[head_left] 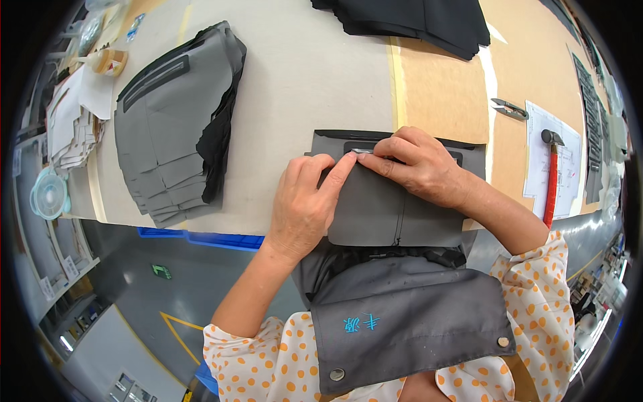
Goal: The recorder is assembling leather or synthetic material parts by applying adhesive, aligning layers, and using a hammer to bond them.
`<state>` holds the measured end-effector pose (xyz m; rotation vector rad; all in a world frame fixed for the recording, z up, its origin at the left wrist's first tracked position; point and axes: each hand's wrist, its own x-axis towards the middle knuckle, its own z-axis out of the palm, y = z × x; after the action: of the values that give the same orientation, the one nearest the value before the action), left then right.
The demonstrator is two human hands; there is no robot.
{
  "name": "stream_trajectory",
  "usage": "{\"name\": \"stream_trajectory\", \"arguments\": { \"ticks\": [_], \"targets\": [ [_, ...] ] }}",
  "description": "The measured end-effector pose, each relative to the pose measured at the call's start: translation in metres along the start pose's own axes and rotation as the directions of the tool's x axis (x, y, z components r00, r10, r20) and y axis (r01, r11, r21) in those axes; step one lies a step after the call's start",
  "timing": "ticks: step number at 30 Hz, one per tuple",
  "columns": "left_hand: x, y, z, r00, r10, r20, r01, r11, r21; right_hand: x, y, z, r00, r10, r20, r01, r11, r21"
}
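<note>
A grey fabric panel (365, 211) lies at the table's front edge, with a dark-framed slot like a zipper opening (458, 158) along its upper part. My left hand (305, 204) is closed at the panel's left side, its index fingertip pressed to the slot's left end. From the right, my right hand (425, 171) pinches a small pale strip (362, 151) at that same spot, so the fingertips of both hands almost meet. The fingers partly cover the strip, and I cannot tell exactly what it is. My right hand hides much of the slot.
At left lies a stack of similar grey panels (174, 127). Black fabric pieces (415, 23) are piled at the far side. Thread snips (510, 109) and a red-handled hammer (552, 174) rest at right, the hammer on a printed sheet (536, 151). A yellowish bottle (110, 62) stands far left.
</note>
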<state>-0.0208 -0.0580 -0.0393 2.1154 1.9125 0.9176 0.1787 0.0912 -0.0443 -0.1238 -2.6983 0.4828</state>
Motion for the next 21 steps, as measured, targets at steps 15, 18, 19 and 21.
{"name": "stream_trajectory", "arguments": {
  "ticks": [15, 18, 19, 21],
  "targets": [
    [0.005, -0.013, -0.016, 0.958, 0.175, 0.228, -0.207, 0.970, 0.127, -0.004, -0.002, 0.002, 1.000, -0.013, -0.021, 0.013, 1.000, 0.014],
    [0.005, -0.014, -0.018, 0.951, 0.192, 0.242, -0.233, 0.960, 0.153, -0.004, -0.002, 0.002, 1.000, -0.018, -0.019, 0.018, 1.000, 0.023],
    [0.005, -0.014, -0.019, 0.948, 0.194, 0.254, -0.238, 0.958, 0.159, -0.004, -0.002, 0.003, 1.000, -0.017, -0.021, 0.017, 1.000, 0.022],
    [0.006, -0.015, -0.020, 0.944, 0.197, 0.266, -0.245, 0.955, 0.165, -0.004, -0.002, 0.003, 0.999, -0.016, -0.030, 0.017, 0.999, 0.041]
  ]
}}
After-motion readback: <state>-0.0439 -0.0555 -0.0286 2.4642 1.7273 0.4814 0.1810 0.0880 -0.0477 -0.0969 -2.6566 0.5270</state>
